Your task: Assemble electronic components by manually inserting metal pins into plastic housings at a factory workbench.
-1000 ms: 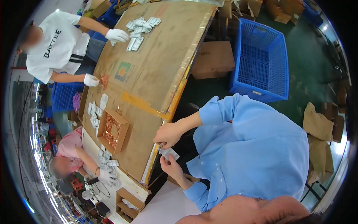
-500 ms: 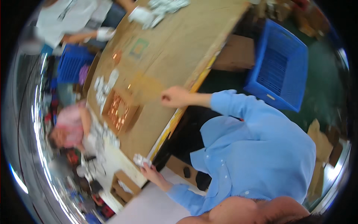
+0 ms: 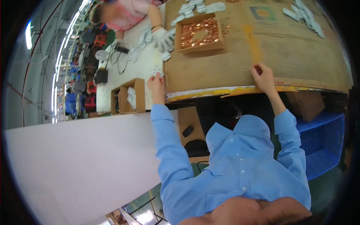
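My left hand (image 3: 156,88) is at the left end of the brown tabletop, beside the white table. Its fingers are closed on a small white piece (image 3: 158,70), partly hidden by them. My right hand (image 3: 264,79) hovers over the front edge of the brown table (image 3: 210,73), fingers curled into a pinch; anything between them is too small or hidden to make out. Beyond my hands stands a cardboard box (image 3: 200,47) holding many shiny copper-coloured pieces (image 3: 191,34). More white pieces (image 3: 195,9) lie behind it.
Across the white table (image 3: 129,73), a co-worker's gloved hand (image 3: 163,39) is near white pieces. A divided cardboard box (image 3: 139,95) stands at its near edge. White strips (image 3: 305,17) lie far right. A blue crate (image 3: 322,144) sits low at right; a white board (image 3: 82,161) fills the left.
My view has swung round, so the table now lies straight ahead. My left hand still has the white piece, now at the table's left end. My right hand remains curled near the front edge.
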Available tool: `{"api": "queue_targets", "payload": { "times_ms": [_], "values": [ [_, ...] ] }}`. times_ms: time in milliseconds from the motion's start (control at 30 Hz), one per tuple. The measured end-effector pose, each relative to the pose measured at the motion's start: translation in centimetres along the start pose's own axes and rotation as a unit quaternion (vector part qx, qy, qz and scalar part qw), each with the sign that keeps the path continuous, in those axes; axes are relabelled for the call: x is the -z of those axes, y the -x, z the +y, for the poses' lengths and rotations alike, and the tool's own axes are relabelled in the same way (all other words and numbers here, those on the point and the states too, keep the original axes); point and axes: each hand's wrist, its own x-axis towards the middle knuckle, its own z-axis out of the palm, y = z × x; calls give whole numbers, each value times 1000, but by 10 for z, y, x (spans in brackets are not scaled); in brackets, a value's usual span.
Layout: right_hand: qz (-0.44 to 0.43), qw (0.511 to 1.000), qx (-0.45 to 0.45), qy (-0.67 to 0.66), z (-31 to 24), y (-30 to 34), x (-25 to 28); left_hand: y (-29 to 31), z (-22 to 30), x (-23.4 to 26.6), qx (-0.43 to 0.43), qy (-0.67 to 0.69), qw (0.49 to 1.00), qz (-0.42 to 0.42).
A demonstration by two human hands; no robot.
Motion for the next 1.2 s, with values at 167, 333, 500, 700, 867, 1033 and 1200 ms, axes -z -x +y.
{"api": "queue_targets", "payload": {
  "times_ms": [167, 333, 500, 700, 867, 1033, 1200],
  "values": [
    [-8, 1000, -20, 19, -7, -1, -4, -79, -20, 25, -2, -127, 991, 48],
    [-3, 1000, 14, 5, -8, 2, -7, -91, -40, 17, -198, -107, 970, 89],
    [-4, 996, -21, -87, -5, 4, 4, 0, -13, -24, -217, -50, 975, 13],
    [162, 967, 52, 189, 37, -103, 98, 166, -6, -27, -191, -108, 974, -59],
    [168, 875, 59, 451, 94, -236, 165, 240, -34, -24, -219, -140, 964, -64],
    [83, 842, -86, 526, 118, -261, 182, 282, -45, -42, -251, -151, 952, -87],
    [66, 854, -70, 511, 129, -235, 164, 300, -51, -63, -231, -105, 963, -88]
  ]
}}
